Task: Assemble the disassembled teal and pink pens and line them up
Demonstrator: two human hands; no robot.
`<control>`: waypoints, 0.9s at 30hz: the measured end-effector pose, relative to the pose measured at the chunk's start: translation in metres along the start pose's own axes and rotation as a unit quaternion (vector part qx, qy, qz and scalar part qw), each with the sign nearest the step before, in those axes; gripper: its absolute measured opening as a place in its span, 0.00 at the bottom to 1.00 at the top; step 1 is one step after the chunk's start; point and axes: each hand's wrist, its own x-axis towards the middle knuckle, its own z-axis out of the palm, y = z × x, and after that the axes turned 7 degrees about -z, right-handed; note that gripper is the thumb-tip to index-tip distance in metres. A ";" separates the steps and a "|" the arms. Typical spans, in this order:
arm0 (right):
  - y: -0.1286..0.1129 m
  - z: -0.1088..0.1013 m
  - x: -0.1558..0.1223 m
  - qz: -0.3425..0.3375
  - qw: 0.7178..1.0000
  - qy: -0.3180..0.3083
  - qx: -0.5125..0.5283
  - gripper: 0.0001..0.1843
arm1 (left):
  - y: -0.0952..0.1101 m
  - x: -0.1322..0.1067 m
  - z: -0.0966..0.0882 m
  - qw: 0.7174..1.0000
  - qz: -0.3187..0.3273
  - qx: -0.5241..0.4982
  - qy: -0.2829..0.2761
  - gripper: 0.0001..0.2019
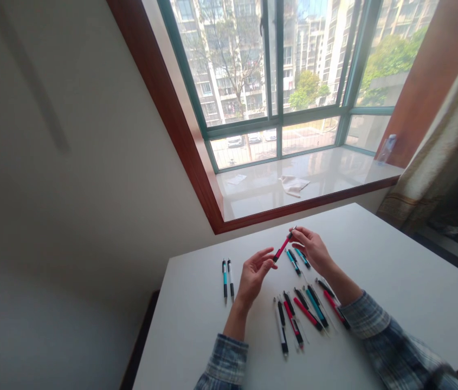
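Note:
Between my two hands, above the white table [196,336], a red pen [282,248] with dark ends is held at a slant. My left hand [254,273] pinches its lower end, and my right hand [311,249] grips the upper, silvery tip. Just under my right hand lie teal pen parts [292,262]. Nearer to me is a row of pen parts: a white barrel [281,329], red barrels [308,314], a teal barrel [317,306], dark grip pieces and thin refills. To the left, a teal pen [225,281] and a white pen [231,279] lie side by side, whole.
Behind the table is a window sill [253,197] with a crumpled cloth [294,185], a sheet of paper [237,179] and a clear bottle [386,149]. A curtain [427,141] hangs at the right. The wall [102,216] borders the table on the left.

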 end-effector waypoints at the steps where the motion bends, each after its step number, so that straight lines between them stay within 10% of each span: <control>1: 0.001 -0.001 0.001 0.019 1.000 0.007 0.023 0.23 | 0.001 -0.001 0.000 1.000 -0.004 -0.009 -0.009 0.24; 20: -0.003 0.002 -0.001 0.108 0.977 -0.020 0.185 0.19 | -0.008 0.004 0.000 0.992 0.025 -0.114 0.039 0.20; 27: -0.001 0.015 -0.013 0.087 0.981 -0.175 0.001 0.18 | -0.012 0.009 -0.013 0.961 0.077 -0.090 0.251 0.20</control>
